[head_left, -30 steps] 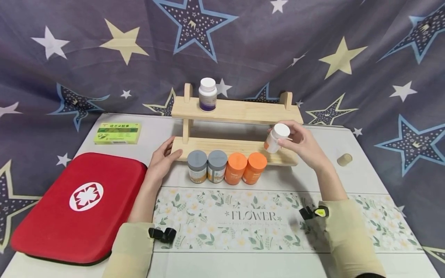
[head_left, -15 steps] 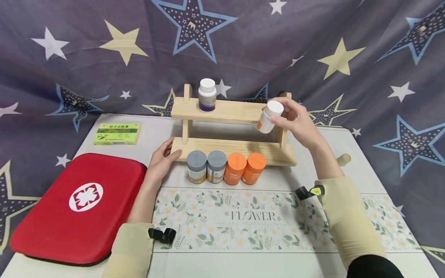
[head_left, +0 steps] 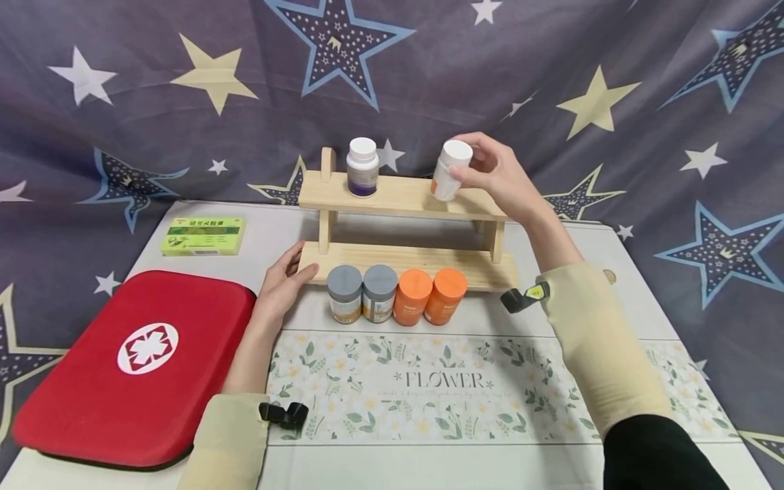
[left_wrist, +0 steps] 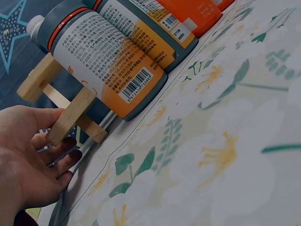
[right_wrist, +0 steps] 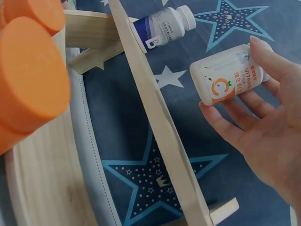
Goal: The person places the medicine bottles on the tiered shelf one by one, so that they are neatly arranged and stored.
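My right hand grips a white pill bottle with an orange-marked label. In the right wrist view that bottle hangs apart from the upper board, its label reading vitamin C. The two-tier wooden rack stands at the back of the table. On its upper board, to the left, is a white bottle with a purple band. My left hand holds the left end of the lower board, thumb on top and fingers beneath, as the left wrist view shows at the board's end.
Two grey-lidded bottles and two orange bottles stand in a row before the rack. A red first-aid case lies at left, with a green medicine box behind it. A small cork-like piece is partly behind the right sleeve.
My right hand has lifted the white bottle from near the lower board, up and to the left, to above the upper board. My left hand stays on the rack.
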